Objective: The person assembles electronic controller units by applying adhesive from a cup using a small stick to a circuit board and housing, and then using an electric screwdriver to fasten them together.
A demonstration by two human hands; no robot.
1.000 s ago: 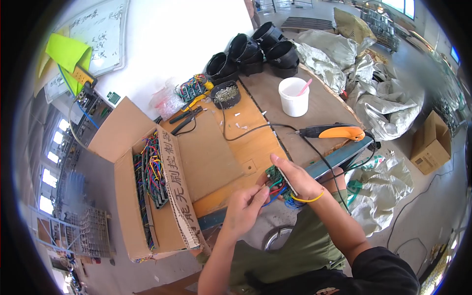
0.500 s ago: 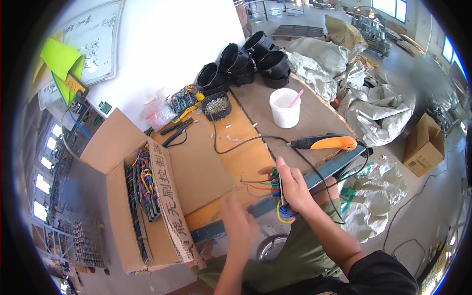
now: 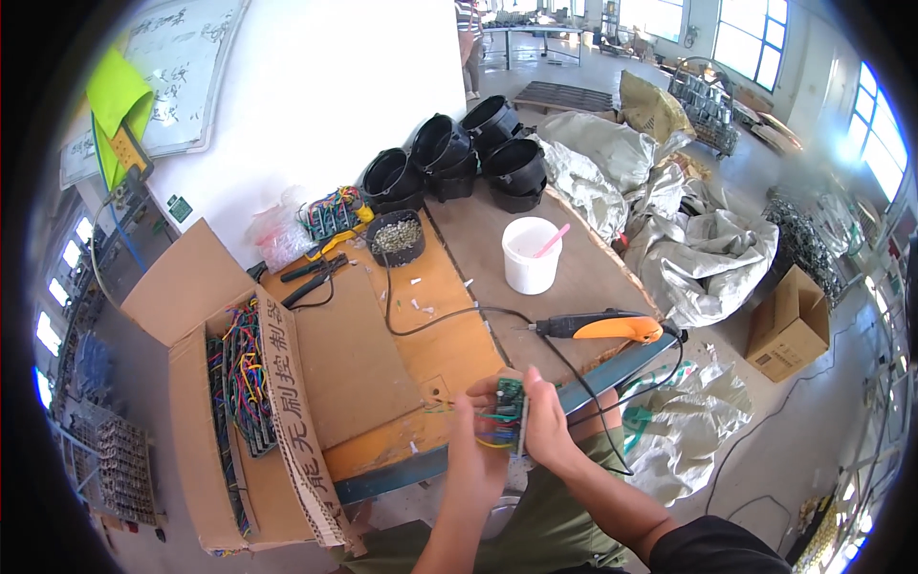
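Note:
Both hands hold a small green circuit board (image 3: 509, 407) with coloured wires over the table's near edge. My left hand (image 3: 475, 448) grips its left side, where the wires hang. My right hand (image 3: 547, 426) clasps the right side. An orange and black soldering iron (image 3: 604, 328) lies just beyond on the wooden table (image 3: 449, 344), its black cord looping back toward a small black bowl (image 3: 396, 238) of small pieces.
An open cardboard box (image 3: 244, 383) of wired boards stands at the left. A white bucket (image 3: 532, 255) with a pink stick, black tubs (image 3: 449, 153), pliers (image 3: 316, 275) and more wired boards (image 3: 330, 212) sit farther back. Grey sacks (image 3: 698, 249) and a carton (image 3: 789, 325) lie at the right.
My left hand swung out to the lower left half a second ago and has come back onto the board. The board now sits a little nearer to me, held by both hands.

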